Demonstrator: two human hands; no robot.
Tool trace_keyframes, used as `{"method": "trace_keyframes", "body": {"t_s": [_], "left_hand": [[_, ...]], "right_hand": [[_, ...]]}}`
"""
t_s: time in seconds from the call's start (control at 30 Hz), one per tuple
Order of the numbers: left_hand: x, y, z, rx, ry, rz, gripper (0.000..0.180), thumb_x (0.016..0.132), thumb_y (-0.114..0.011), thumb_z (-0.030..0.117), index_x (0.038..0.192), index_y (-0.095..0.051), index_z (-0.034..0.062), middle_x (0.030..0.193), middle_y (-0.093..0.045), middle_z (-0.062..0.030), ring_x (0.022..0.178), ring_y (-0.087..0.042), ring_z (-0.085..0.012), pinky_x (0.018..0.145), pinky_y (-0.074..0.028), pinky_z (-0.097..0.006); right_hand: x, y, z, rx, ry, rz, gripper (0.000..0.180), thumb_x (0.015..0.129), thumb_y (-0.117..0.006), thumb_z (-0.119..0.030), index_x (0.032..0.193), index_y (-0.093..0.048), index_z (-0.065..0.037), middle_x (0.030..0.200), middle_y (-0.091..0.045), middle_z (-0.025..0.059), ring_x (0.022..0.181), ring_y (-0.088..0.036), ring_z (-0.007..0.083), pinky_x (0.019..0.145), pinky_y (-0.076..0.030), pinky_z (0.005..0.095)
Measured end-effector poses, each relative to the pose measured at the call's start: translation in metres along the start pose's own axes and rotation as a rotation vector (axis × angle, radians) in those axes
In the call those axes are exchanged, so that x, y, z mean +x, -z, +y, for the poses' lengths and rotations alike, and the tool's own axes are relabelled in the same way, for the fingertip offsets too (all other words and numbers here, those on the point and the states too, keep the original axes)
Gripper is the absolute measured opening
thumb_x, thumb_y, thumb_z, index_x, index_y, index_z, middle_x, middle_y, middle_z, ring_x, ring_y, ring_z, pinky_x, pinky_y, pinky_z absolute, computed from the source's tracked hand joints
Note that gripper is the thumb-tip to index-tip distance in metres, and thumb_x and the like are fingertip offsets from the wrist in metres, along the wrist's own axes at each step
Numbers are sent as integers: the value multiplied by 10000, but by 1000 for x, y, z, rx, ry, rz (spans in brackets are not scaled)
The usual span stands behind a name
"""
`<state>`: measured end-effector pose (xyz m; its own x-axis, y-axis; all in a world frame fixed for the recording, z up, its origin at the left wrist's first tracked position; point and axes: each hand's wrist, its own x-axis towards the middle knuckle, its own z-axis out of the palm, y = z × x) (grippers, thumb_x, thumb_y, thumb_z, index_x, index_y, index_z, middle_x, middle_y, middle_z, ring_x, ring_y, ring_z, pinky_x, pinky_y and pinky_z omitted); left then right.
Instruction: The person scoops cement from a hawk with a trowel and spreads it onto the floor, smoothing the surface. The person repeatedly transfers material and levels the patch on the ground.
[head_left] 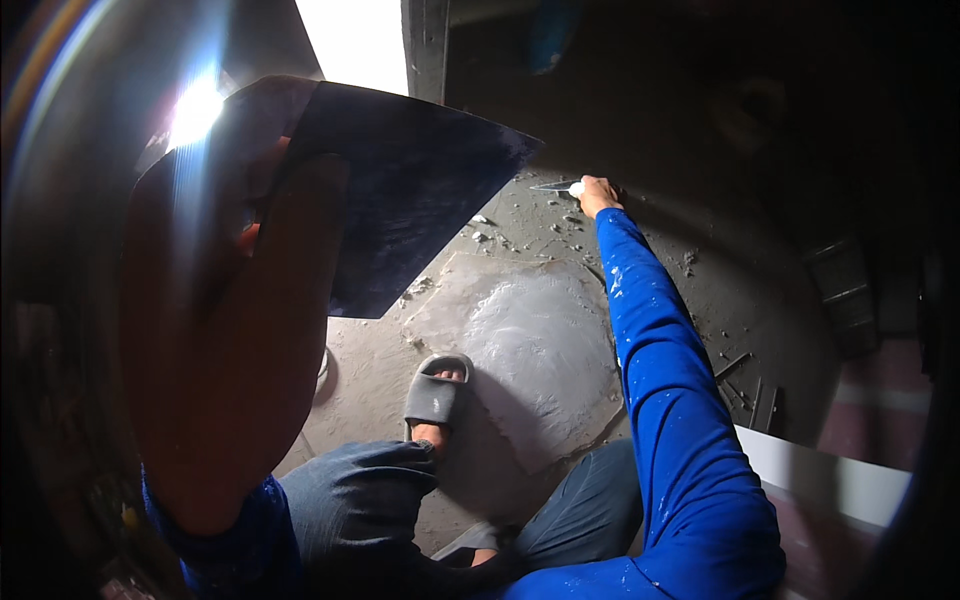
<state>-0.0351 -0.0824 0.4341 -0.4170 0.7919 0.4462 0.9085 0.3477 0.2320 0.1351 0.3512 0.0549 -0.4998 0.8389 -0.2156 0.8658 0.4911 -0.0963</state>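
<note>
Close up at the left, my left hand [235, 215] is closed on a wide, dark, flat scraper blade [415, 190] that flares toward its far edge. The hand is in deep shadow, and the blade's grip is mostly hidden. Far ahead on the right, my right hand [601, 194], at the end of a stretched arm, grips a putty knife [562, 187] with a white handle. Its thin blade points left, above the grey floor; whether it touches I cannot tell. Between my arms, a rough sheet [540, 330] smeared with white paste lies on the floor.
White crumbs [480, 236] are scattered over the floor beyond the sheet. My foot in a grey slipper [437, 390] stands at the sheet's left edge. Dark strips [763, 403] and a white panel [820, 470] lie at the right. A bright lamp glare [196, 110] shines at upper left.
</note>
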Motion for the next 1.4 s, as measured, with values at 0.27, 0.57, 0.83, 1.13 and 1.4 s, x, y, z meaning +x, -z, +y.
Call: {"method": "trace_keyframes", "body": {"t_s": [0.27, 0.57, 0.83, 1.13, 1.4], "left_hand": [[-2, -10, 12, -193, 159, 22, 329, 888, -636, 157, 1194, -591, 45, 1200, -568, -125, 1063, -580, -205, 896, -477, -305], [-1, -13, 27, -109, -46, -105, 336, 923, -574, 125, 1256, -549, 95, 1275, -530, -121, 1125, -556, -219, 960, -448, -329], [-3, -8, -8, 479, -515, -240, 426, 969, -460, 80, 1380, -384, 161, 1424, -347, -110, 1304, -355, -232, 1090, -278, -373], [10, -4, 73, -328, -324, -140, 256, 904, -625, 202, 960, -617, -48, 764, -567, -63, 662, -482, -139, 588, -388, -285], [-5, 1, 88, -472, -63, -249, 224, 911, -602, 155, 946, -591, -67, 718, -554, -49, 629, -466, -111, 560, -376, -274]], "right_hand": [[-24, 4, 59, -227, 249, 10, 217, 836, -582, -199, 1028, -684, -210, 1059, -667, 82, 1044, -613, 286, 868, -482, 439], [-129, 13, 188, -243, 163, -47, 219, 863, -553, -221, 1035, -688, -204, 1044, -663, 112, 1016, -612, 311, 861, -443, 449], [-244, -15, 326, -188, -156, -6, 237, 867, -529, -287, 1005, -686, -175, 1084, -633, 122, 1070, -545, 355, 932, -377, 449], [-294, 20, 366, -414, -164, -159, 258, 839, -562, -246, 1074, -669, -244, 1170, -608, 80, 1152, -502, 322, 991, -347, 503], [-338, -7, 365, -103, -149, -143, 297, 859, -553, -201, 1144, -632, -225, 1171, -590, 86, 1158, -489, 335, 1019, -345, 447]]}}
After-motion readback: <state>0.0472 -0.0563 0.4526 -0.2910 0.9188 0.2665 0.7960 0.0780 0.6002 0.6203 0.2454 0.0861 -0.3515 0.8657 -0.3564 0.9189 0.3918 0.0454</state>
